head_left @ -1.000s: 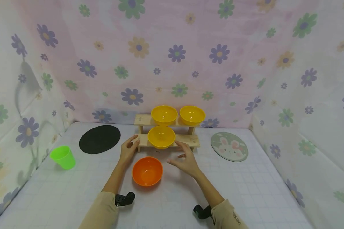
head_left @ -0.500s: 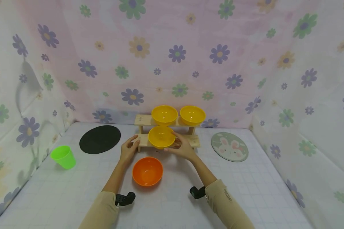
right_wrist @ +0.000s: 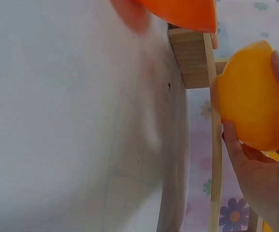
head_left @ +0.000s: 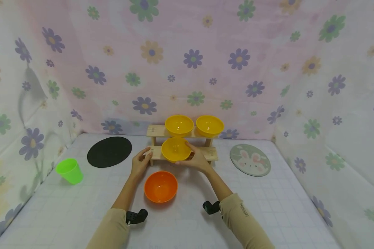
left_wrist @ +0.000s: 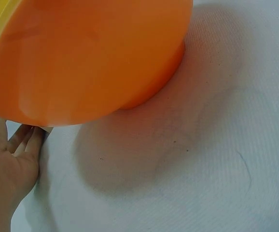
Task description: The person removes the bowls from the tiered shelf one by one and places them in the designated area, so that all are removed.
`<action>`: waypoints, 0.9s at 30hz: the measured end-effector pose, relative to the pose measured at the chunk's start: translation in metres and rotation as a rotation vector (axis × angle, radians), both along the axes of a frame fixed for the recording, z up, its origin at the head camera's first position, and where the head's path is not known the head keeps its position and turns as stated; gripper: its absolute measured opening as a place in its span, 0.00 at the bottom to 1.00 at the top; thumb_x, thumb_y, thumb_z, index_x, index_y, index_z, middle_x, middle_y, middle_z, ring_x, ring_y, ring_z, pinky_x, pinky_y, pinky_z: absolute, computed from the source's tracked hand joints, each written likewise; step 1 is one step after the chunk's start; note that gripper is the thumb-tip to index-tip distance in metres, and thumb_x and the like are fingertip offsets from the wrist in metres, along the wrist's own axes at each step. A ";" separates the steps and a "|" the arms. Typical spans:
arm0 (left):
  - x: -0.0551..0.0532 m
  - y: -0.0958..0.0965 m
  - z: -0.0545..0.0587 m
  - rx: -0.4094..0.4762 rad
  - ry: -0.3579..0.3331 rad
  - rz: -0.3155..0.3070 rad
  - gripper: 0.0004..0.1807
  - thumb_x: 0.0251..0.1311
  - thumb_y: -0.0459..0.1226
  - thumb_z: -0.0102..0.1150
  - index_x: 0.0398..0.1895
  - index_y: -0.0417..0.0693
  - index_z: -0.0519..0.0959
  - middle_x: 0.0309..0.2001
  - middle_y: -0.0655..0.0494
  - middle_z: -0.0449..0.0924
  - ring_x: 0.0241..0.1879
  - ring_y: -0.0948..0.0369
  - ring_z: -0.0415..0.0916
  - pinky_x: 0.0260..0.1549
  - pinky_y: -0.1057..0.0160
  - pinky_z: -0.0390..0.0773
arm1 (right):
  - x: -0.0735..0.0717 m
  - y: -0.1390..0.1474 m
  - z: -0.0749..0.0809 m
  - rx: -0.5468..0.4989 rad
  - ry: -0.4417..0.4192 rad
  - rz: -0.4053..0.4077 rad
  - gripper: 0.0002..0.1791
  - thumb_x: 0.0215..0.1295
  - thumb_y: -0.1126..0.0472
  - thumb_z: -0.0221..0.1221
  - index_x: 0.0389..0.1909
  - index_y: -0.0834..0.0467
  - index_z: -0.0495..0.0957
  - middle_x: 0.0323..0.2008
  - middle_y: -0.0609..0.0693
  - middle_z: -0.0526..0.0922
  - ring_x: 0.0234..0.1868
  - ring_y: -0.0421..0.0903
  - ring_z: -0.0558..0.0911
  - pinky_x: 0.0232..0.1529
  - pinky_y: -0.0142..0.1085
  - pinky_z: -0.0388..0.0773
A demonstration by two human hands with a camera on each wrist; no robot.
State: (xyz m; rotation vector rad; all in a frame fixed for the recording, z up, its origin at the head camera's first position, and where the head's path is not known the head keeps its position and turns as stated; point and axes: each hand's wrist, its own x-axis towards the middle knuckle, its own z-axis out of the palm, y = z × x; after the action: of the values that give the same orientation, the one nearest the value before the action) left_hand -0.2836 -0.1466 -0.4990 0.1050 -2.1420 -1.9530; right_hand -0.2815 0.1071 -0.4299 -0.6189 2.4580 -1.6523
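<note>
A yellow bowl (head_left: 174, 148) sits on the lower step of a two-step wooden stand (head_left: 157, 153). My right hand (head_left: 198, 161) holds that bowl from its right side. In the right wrist view, the thumb and fingers of the right hand (right_wrist: 262, 179) spread around the yellow bowl (right_wrist: 253, 96). At the stand's left end, my left hand (head_left: 139, 165) grips the lower step's edge. Between my forearms an orange bowl (head_left: 160, 187) rests on the table. In the left wrist view the orange bowl (left_wrist: 91, 58) hides the fingertips of the left hand (left_wrist: 9, 169).
Two more yellow bowls (head_left: 179, 126) (head_left: 210, 126) stand on the upper step. A black round mat (head_left: 109, 152) and a green cup (head_left: 70, 171) are at the left. On the right lies a rabbit-print mat (head_left: 250, 160). Flowered cloth walls (head_left: 180, 97) enclose the table.
My right hand has moved left from beside the lower yellow bowl and taken hold of it. The left hand stays at the stand's end.
</note>
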 end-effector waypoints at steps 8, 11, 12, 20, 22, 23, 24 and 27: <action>0.018 0.004 0.030 0.008 -0.011 -0.024 0.21 0.62 0.31 0.56 0.58 0.31 0.72 0.56 0.32 0.72 0.34 0.69 0.71 0.30 0.78 0.71 | 0.003 0.005 -0.008 -0.009 -0.005 -0.002 0.53 0.46 0.58 0.73 0.72 0.60 0.53 0.68 0.60 0.59 0.52 0.55 0.77 0.49 0.39 0.77; 0.019 0.004 0.030 0.008 -0.005 -0.032 0.21 0.62 0.30 0.55 0.58 0.30 0.72 0.56 0.32 0.72 0.34 0.69 0.71 0.29 0.78 0.70 | 0.007 0.009 -0.009 0.004 -0.016 -0.012 0.53 0.47 0.55 0.73 0.72 0.59 0.54 0.68 0.59 0.59 0.54 0.54 0.75 0.51 0.39 0.76; 0.018 0.004 0.029 0.010 -0.005 -0.034 0.21 0.62 0.30 0.55 0.58 0.30 0.71 0.55 0.32 0.72 0.33 0.70 0.71 0.29 0.77 0.70 | 0.009 0.011 -0.009 0.004 -0.018 -0.018 0.53 0.47 0.54 0.73 0.71 0.59 0.54 0.68 0.58 0.59 0.54 0.54 0.74 0.52 0.39 0.75; 0.001 0.001 0.004 0.038 -0.006 -0.018 0.22 0.63 0.34 0.56 0.60 0.36 0.72 0.48 0.32 0.76 0.29 0.74 0.71 0.30 0.78 0.72 | 0.025 0.033 -0.013 -0.054 -0.001 -0.022 0.51 0.48 0.59 0.72 0.71 0.62 0.55 0.68 0.59 0.60 0.56 0.56 0.74 0.53 0.39 0.75; 0.000 0.002 0.001 0.031 -0.003 -0.014 0.22 0.63 0.35 0.56 0.60 0.36 0.72 0.49 0.32 0.75 0.30 0.75 0.72 0.31 0.78 0.72 | 0.030 0.039 -0.014 -0.060 -0.003 -0.020 0.51 0.48 0.59 0.72 0.71 0.62 0.55 0.68 0.58 0.60 0.56 0.56 0.74 0.53 0.39 0.75; 0.000 0.002 0.000 0.031 -0.004 -0.012 0.22 0.63 0.35 0.56 0.60 0.36 0.72 0.49 0.32 0.75 0.31 0.75 0.72 0.31 0.78 0.72 | 0.032 0.042 -0.015 -0.061 -0.002 -0.016 0.51 0.48 0.59 0.72 0.71 0.62 0.54 0.69 0.59 0.60 0.57 0.56 0.73 0.53 0.38 0.75; 0.000 0.002 0.000 0.031 -0.006 -0.012 0.23 0.64 0.35 0.56 0.60 0.36 0.71 0.50 0.31 0.75 0.31 0.75 0.72 0.32 0.78 0.72 | 0.035 0.045 -0.016 -0.062 -0.003 -0.015 0.51 0.48 0.60 0.72 0.71 0.62 0.54 0.69 0.58 0.60 0.57 0.56 0.73 0.53 0.38 0.74; 0.000 0.001 0.000 0.023 -0.017 -0.009 0.23 0.63 0.36 0.56 0.60 0.36 0.72 0.52 0.32 0.74 0.31 0.75 0.72 0.32 0.78 0.72 | 0.043 0.053 -0.018 -0.068 -0.009 -0.006 0.51 0.47 0.62 0.72 0.71 0.63 0.54 0.69 0.59 0.59 0.59 0.57 0.72 0.54 0.38 0.74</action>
State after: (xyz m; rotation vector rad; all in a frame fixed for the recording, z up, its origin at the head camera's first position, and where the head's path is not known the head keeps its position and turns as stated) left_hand -0.2832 -0.1452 -0.4987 0.1168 -2.1350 -1.9890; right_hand -0.2386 0.1598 -0.4478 -0.6113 2.4090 -1.7437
